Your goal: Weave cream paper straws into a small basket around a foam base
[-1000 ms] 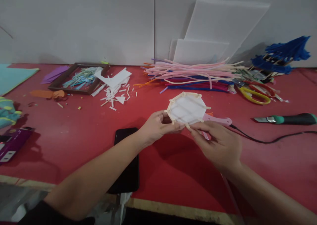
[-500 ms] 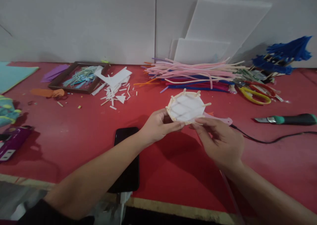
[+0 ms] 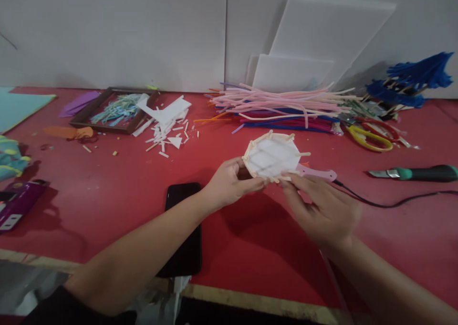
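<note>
My left hand (image 3: pixel 231 184) is closed on the near left edge of a white many-sided panel (image 3: pixel 274 155) edged with cream strips. Short cream stubs stick out around its rim, one of them at the right. The panel is held tilted above the red table. At its near right edge, my right hand (image 3: pixel 322 205) has thumb and finger pinched on a small cream strip (image 3: pixel 285 177) at the rim. Just behind that hand lies a pink-handled tool (image 3: pixel 318 173) with a black cord; its other end is hidden.
A black phone (image 3: pixel 184 239) lies under my left forearm. Toward the back are white scraps (image 3: pixel 166 115), a brown frame (image 3: pixel 118 129) and pink pipe cleaners (image 3: pixel 279 100). Yellow-handled scissors (image 3: pixel 368 141) and a utility knife (image 3: pixel 418 173) lie at the right.
The panel has shifted slightly right and its tilt has changed a little. My right hand has moved slightly right, staying at the rim. My left hand keeps its grip.
</note>
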